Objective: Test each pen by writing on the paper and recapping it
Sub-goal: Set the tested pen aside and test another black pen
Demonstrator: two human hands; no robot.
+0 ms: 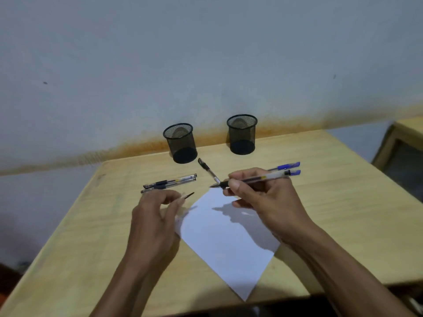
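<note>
A white sheet of paper lies turned like a diamond on the wooden table. My right hand grips an uncapped clear pen, tip pointing left just above the paper's far corner. My left hand pinches the pen's clear cap with a dark clip beside the paper's left edge. Two capped black pens lie left of the paper. A black pen lies beyond the paper. A blue pen rests behind my right hand.
Two black mesh pen cups stand at the back near the wall, one left and one right. Another wooden piece of furniture stands at the far right.
</note>
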